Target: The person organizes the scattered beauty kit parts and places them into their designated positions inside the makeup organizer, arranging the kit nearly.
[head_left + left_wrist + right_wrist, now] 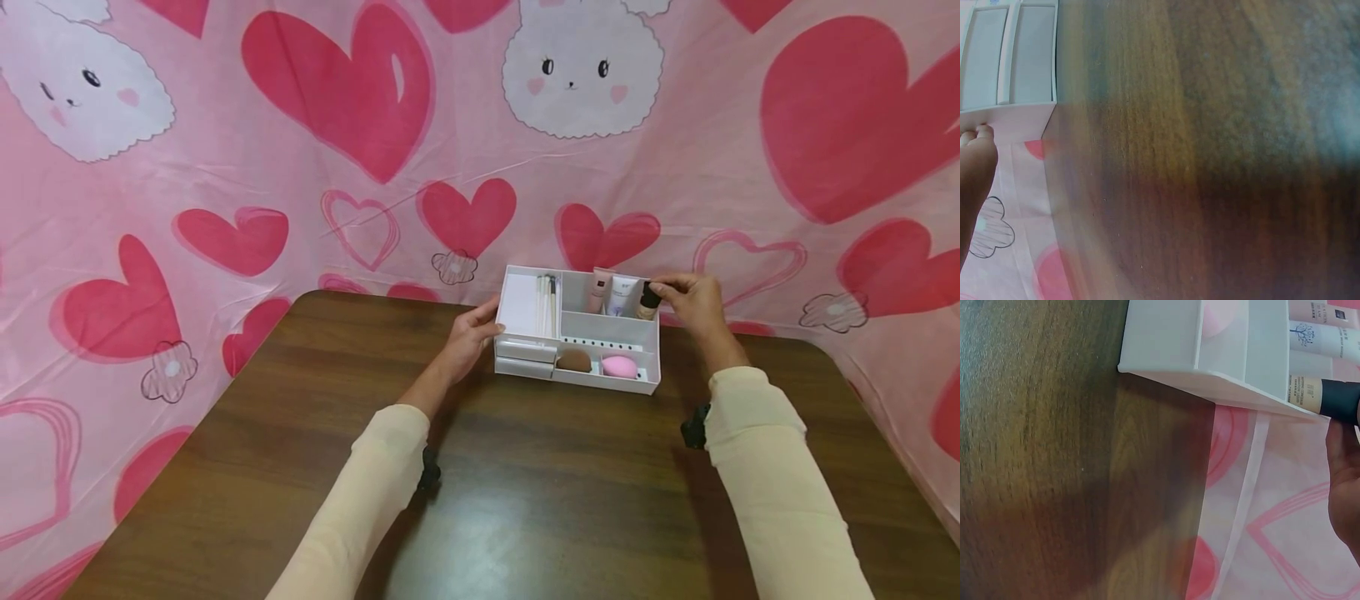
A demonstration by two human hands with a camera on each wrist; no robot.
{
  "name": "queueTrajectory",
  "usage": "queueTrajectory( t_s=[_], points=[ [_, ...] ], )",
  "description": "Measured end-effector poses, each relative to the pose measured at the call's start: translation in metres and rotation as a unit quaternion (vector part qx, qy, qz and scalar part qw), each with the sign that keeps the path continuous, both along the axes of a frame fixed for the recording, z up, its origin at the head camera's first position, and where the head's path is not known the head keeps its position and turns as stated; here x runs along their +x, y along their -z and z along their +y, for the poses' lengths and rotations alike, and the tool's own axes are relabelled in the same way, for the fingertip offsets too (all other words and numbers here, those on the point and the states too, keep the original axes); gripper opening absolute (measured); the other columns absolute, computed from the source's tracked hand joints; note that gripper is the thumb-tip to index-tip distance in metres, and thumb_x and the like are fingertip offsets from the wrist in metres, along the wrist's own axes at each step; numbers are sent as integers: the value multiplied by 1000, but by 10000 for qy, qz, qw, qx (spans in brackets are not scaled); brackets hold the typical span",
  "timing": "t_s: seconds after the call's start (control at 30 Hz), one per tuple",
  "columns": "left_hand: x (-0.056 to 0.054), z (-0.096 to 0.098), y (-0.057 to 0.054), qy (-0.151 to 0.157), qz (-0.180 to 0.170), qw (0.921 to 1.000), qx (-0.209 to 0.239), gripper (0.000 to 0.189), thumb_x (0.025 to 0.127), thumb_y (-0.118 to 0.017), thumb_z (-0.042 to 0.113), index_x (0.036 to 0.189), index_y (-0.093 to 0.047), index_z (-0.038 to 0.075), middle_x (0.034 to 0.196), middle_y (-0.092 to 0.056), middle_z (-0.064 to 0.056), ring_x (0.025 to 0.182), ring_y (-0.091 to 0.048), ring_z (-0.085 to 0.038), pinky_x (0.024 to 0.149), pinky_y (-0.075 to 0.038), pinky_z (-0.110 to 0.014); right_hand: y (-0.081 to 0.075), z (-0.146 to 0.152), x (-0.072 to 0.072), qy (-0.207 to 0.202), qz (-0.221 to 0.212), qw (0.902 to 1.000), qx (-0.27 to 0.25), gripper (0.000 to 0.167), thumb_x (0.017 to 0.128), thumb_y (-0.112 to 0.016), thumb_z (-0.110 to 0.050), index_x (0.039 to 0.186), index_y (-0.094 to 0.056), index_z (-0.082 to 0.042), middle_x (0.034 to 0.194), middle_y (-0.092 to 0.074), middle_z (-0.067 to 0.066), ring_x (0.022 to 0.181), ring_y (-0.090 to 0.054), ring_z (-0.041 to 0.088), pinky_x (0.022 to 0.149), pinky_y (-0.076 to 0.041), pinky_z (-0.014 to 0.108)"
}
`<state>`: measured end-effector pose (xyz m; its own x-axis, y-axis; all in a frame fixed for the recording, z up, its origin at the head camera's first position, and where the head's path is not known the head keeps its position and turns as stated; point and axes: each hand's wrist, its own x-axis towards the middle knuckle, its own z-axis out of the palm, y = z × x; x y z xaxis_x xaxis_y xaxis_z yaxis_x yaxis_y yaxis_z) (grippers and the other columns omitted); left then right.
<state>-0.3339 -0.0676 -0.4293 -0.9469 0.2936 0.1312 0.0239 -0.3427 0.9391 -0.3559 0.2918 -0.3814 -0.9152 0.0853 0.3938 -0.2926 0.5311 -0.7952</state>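
Observation:
A white desktop organizer [607, 386] stands toward the back of the table. My right hand [697, 308] pinches the black cap of a small beige foundation bottle [647, 310], which sits in the organizer's back right compartment. Next to it stand a white tube [620, 296] and a pink tube [598, 292]. My left hand [467, 337] rests against the organizer's left side with its fingers [984, 132] extended. Several makeup brushes [549, 304] lie upright in a narrow slot. In front sit a brown makeup sponge [574, 360] and a pink makeup sponge [619, 366].
Two stacked drawers [525, 358] form the organizer's front left, both closed. The dark wooden table [487, 500] extends toward me. A pink cloth [465, 142] with hearts and bunny faces hangs right behind the table's back edge.

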Motion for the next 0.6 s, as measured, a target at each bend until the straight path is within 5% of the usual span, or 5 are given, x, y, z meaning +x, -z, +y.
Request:
queueTrajectory(
  t_s=[0.17,0.27,0.33,0.43,0.6],
  points=[
    [0,0,0,-26,-14,10000,71,63,93,-44,-16,154,-26,-12,167,-23,-25,155,-24,-36,126,-24,-45,-2,1,0,104,9,9986,510,28,95,-70,-12,108,-73,12,89,-81,1,68,-51,-21,65,-44,-1],
    [-2,-1,6,49,181,9997,140,63,93,-50,-11,154,-31,-9,166,-27,-22,153,-31,-30,126,-30,-41,-2,2,-1,40,-35,9979,641,28,96,-69,-11,110,-73,12,110,-72,32,68,-50,-22,66,-44,-2],
    [-2,-2,6,69,222,9996,147,63,93,-50,-10,154,-31,-9,166,-28,-22,153,-32,-29,126,-31,-41,-1,3,-1,-40,-76,9982,588,28,96,-68,-9,112,-72,13,113,-69,36,68,-51,-23,67,-45,-2],
    [-2,-2,5,67,179,9997,125,63,94,-48,-12,154,-30,-10,166,-27,-22,153,-31,-30,125,-30,-41,-1,3,0,-220,-46,9991,369,28,96,-68,-6,113,-70,15,98,-80,11,69,-54,-23,68,-47,-2],
    [0,1,1,2,-9,10000,32,63,94,-43,-15,154,-26,-11,166,-25,-24,154,-26,-34,126,-24,-45,-3,2,3,-204,-149,9988,409,30,97,-66,-9,117,-68,14,111,-75,26,70,-54,-24,70,-46,-3]
  ],
)
